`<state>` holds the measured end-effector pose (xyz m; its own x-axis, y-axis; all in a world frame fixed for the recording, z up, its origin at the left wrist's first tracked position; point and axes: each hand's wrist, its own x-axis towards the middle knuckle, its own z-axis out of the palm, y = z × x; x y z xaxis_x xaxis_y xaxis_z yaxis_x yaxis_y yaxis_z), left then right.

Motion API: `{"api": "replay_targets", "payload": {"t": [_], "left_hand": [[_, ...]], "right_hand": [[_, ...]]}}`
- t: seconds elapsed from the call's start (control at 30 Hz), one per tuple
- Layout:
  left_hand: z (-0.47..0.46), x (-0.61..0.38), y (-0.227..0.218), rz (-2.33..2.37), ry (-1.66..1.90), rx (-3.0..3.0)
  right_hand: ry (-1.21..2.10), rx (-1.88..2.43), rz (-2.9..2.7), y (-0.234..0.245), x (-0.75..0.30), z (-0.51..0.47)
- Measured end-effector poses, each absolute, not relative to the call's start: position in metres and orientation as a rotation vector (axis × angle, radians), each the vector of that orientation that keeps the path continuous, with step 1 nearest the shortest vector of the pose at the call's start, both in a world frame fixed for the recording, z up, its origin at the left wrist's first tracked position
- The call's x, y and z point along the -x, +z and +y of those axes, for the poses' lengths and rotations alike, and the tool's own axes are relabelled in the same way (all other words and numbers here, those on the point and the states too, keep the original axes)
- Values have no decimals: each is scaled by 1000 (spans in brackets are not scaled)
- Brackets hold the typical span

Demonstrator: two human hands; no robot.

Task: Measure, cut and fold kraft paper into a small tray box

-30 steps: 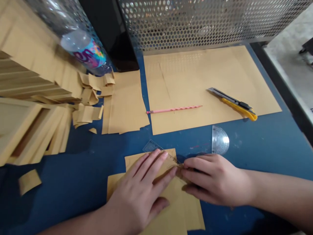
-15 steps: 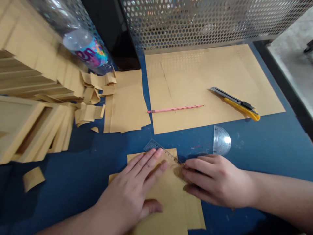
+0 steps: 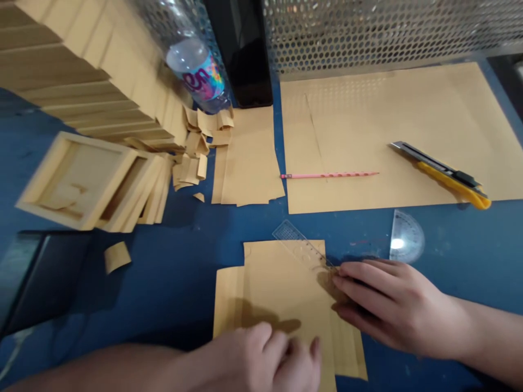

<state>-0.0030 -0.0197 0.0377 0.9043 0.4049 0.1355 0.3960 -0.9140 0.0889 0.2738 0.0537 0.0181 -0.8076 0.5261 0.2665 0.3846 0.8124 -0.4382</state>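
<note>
My left hand (image 3: 281,356) hovers over the near part of a cut brown card sheet (image 3: 286,288), its fingers curled in and its shadow falling on the card. Nothing shows in it, though its underside is hidden. The card has stepped edges and fold lines along its sides. A clear plastic ruler (image 3: 300,241) lies slantwise across the card's top right corner. On its lower right end are the closed fingers of my right hand (image 3: 392,305), covering that end. Just beyond this hand lies a clear protractor (image 3: 406,239) on the blue table.
A large brown card sheet (image 3: 408,114) carries a pink pencil (image 3: 330,175) and a yellow utility knife (image 3: 443,173), blade out. Left are smaller card pieces (image 3: 253,158), scraps (image 3: 196,144), wooden frames (image 3: 90,182), a bottle (image 3: 200,76) and a black upright device (image 3: 243,54). Behind stands a perforated metal panel (image 3: 368,38).
My left hand has lifted off the ruler and card, drawn back toward me and curled its fingers. My right hand stays at the ruler's end. The view has swung left.
</note>
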Motion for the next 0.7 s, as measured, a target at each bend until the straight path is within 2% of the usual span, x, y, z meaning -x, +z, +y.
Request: {"api": "replay_targets", "payload": {"t": [0.13,0.23,0.33,0.43,0.53,0.6,0.7], "left_hand": [[-3,7,27,676,536,-2825],[1,15,26,475,525,-2906],[4,16,33,498,477,-2946],[10,9,40,469,340,-2797],[15,2,40,354,390,-2644],[15,2,39,450,419,-2449],[13,4,41,677,287,-1764]], "right_hand": [[507,661,-2625,20,-273,55],[519,668,-2633,19,-273,55],[525,679,-2639,18,-275,55],[529,671,-2631,18,-274,54],[528,675,-2626,19,-273,55],[519,679,-2622,21,-271,57],[457,618,-2652,24,-269,61]]}}
